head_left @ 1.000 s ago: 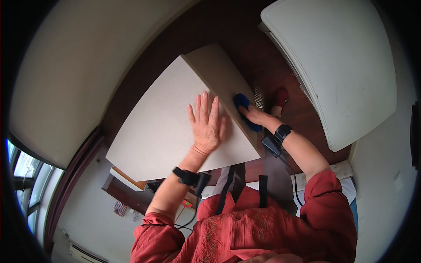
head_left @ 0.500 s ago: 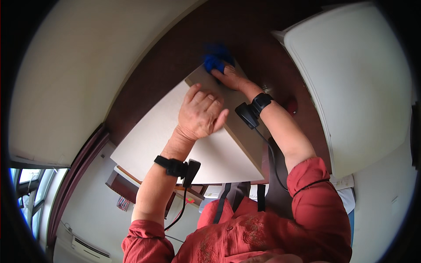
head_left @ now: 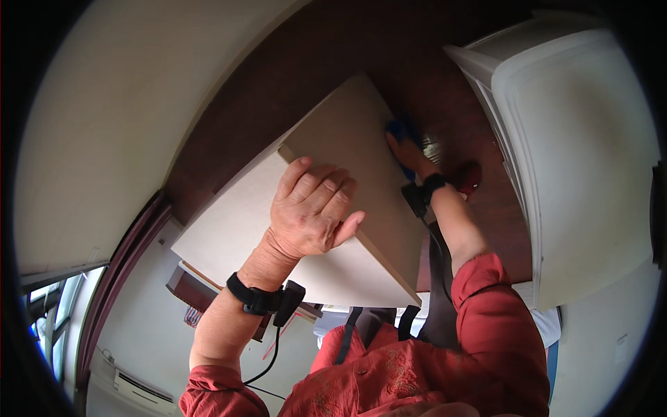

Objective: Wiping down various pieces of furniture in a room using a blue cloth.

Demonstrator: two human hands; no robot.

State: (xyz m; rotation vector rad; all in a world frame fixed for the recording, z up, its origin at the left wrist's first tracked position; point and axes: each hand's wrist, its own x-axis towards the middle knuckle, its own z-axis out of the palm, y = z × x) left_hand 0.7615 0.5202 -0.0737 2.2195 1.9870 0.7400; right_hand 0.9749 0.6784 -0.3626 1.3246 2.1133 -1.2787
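Note:
A white box-shaped cabinet (head_left: 229,201) stands before me, its pale side panel (head_left: 354,139) turned to the right. Over the edge between top and side lies my left hand (head_left: 306,208), fingers stretched and a little bent, thumb apart, holding nothing. My right hand (head_left: 411,154) reaches down past the far edge of that side panel. It grips a blue cloth (head_left: 397,129), partly hidden by the hand and the panel.
Dark reddish floor (head_left: 417,48) surrounds the cabinet. A red shoe (head_left: 469,177) shows beside my right forearm. A large white panel-like piece (head_left: 583,174) stands at the right, and a pale wall (head_left: 125,104) rises at the left.
My right hand has moved with the blue cloth from the side panel's far end toward me and to the right. My left hand has shifted slightly nearer and left.

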